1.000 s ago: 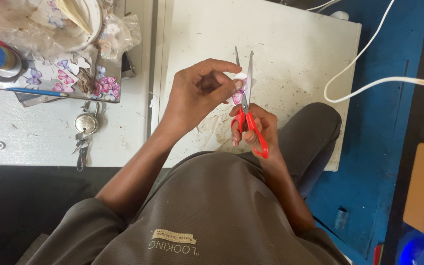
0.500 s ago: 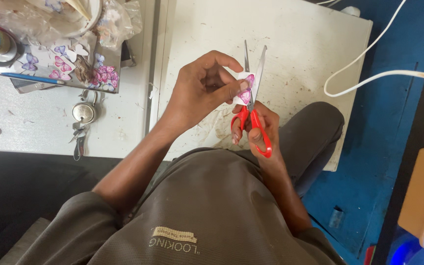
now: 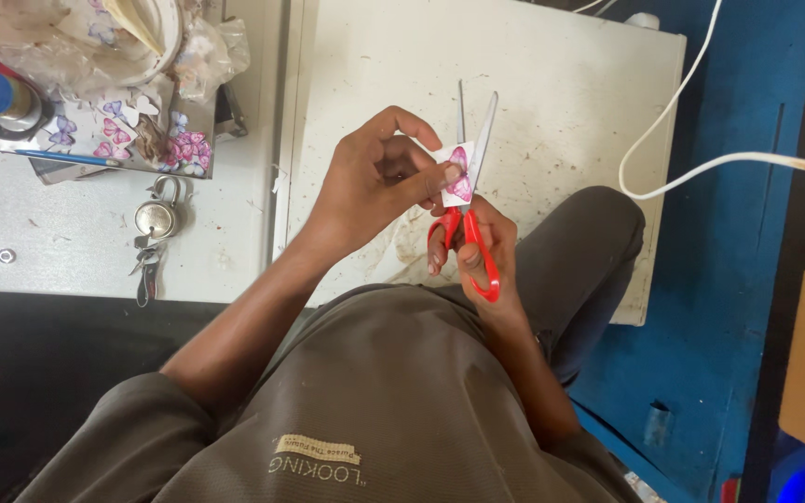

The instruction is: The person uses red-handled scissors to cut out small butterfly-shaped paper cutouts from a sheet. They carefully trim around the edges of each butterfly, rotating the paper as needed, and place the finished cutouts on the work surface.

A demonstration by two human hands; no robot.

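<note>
A padlock with keys [image 3: 156, 224] and butterfly cutouts [image 3: 184, 149] lie left on the tabletop [image 3: 570, 84]. The left hand [image 3: 375, 182] pinches a pink cutout [image 3: 457, 175] between open red-handled scissors [image 3: 468, 214], gripped by the right hand [image 3: 482, 251].

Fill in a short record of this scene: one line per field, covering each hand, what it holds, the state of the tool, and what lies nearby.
Left hand: pinches a small paper cutout with a pink butterfly print
Right hand: fingers through the red handles of the scissors
Scissors: blades open, cutout between them
Surface: scuffed white board
Nearby, left: padlock with keys, tray of butterfly cutouts
Nearby, right: white cable over blue floor
</note>
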